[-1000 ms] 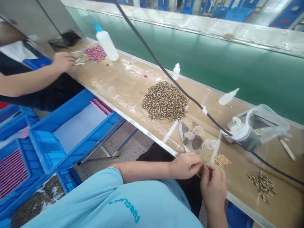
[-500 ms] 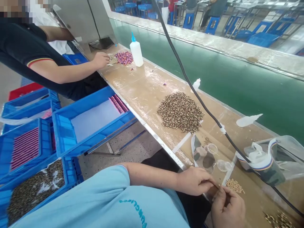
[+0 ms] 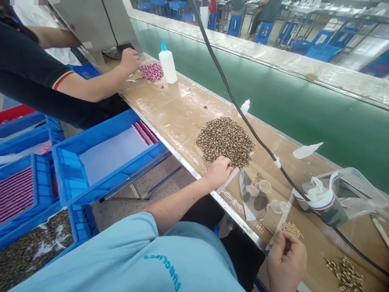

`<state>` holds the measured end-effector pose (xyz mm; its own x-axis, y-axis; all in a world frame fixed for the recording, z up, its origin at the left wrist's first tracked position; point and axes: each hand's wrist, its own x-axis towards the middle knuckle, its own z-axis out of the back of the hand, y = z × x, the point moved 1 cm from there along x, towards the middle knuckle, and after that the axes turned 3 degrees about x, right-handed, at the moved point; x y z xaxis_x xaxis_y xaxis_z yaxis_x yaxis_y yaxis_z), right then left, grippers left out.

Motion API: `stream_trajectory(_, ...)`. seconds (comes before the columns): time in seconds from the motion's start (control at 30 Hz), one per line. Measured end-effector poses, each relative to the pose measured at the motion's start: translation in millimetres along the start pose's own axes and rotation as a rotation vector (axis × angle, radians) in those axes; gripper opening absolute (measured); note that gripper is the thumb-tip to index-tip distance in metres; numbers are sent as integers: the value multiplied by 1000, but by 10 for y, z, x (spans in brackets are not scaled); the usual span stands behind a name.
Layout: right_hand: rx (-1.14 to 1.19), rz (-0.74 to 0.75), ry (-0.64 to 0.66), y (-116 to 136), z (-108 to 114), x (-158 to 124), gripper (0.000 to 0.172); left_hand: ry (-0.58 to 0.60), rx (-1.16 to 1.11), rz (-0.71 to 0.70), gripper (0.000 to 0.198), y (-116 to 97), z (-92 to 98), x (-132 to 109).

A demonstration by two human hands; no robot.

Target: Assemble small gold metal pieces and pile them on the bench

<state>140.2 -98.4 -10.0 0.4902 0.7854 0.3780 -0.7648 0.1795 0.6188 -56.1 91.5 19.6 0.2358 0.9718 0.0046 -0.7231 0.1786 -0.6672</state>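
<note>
I have the left hand (image 3: 219, 173) at the near edge of the large pile (image 3: 225, 140) of dark-and-gold pieces; its fingertips are drawn together, but I cannot tell whether they grip a piece. I have the right hand (image 3: 287, 259) at the edge of the table (image 3: 170, 105), just beside the pale pile (image 3: 292, 230); thumb and forefinger are pinched, apparently on a thin rod (image 3: 265, 227). Progress, in my judgement: much remains, as the large pile lies loose. Whether the small pile (image 3: 346, 273) at right is finished work, I cannot tell.
</note>
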Motion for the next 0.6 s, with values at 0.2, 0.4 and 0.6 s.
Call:
stream_trajectory(0.2, 223, -200, 40, 51, 31, -41, 32, -50, 22, -104, 11, -11, -72, -35)
stream_trajectory(0.4, 510, -476, 123, 151, 66, 26, 35, -156, -180, -217, 6, 70, -25, -156)
stream_trajectory(0.6, 556, -522, 154, 146, 70, 55, 36, 279, -798, -134, 6, -345, -201, -499)
